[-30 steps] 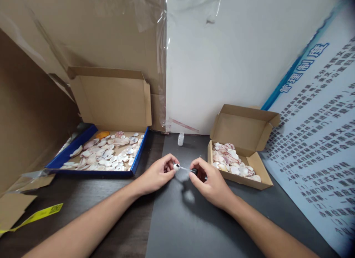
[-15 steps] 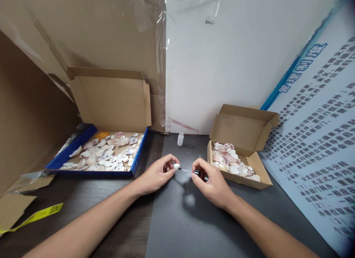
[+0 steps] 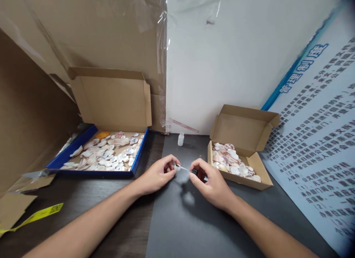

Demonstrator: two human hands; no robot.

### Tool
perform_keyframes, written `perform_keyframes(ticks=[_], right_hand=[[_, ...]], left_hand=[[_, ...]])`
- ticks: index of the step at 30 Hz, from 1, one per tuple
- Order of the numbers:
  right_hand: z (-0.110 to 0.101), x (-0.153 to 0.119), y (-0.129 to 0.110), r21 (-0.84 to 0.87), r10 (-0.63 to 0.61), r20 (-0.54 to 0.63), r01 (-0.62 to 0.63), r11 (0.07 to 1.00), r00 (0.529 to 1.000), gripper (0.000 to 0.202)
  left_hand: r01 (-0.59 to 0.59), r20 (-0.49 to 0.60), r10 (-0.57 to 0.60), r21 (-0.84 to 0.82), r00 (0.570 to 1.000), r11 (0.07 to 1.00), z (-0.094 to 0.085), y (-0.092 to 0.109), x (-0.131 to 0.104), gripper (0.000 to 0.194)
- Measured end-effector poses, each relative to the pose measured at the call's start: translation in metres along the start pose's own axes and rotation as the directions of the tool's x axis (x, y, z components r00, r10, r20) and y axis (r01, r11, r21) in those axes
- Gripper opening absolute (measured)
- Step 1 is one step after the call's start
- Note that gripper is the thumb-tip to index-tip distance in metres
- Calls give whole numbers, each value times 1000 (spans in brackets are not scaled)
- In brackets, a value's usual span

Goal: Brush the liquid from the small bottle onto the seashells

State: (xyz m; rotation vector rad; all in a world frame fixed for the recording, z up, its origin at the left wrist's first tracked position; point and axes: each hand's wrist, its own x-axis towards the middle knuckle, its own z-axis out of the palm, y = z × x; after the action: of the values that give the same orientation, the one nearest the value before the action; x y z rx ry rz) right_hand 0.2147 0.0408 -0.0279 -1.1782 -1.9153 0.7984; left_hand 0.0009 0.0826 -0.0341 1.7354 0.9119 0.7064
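Left hand (image 3: 155, 175) pinches a small white shell (image 3: 176, 167) betw. thumb & fingertips, held just above the grey mat (image 3: 194, 228); shell mostly hidden by the fingers. Right hand (image 3: 210, 186) is closed round a thin brush (image 3: 185, 169) w/ a dark cap end, tip touching the shell; bristles too small to make out. Small white bottle (image 3: 181, 139) stands upright behind the hands, near the wall. Blue-edged tray (image 3: 138, 154) of shells at left; small cardboard box (image 3: 260, 176) of shells just right of the right hand; poster (image 3: 318, 139) cut off at right.
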Motion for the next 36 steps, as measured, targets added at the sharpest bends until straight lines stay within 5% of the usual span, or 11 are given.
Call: perform_keyframes(ticks=[36], right_hand=[[-1, 0, -1, -8, 12, -7, -12, 1000, 1000, 4]], left_hand=[[19, 13, -19, 13, 1000, 1000, 0, 0, 0, 22]])
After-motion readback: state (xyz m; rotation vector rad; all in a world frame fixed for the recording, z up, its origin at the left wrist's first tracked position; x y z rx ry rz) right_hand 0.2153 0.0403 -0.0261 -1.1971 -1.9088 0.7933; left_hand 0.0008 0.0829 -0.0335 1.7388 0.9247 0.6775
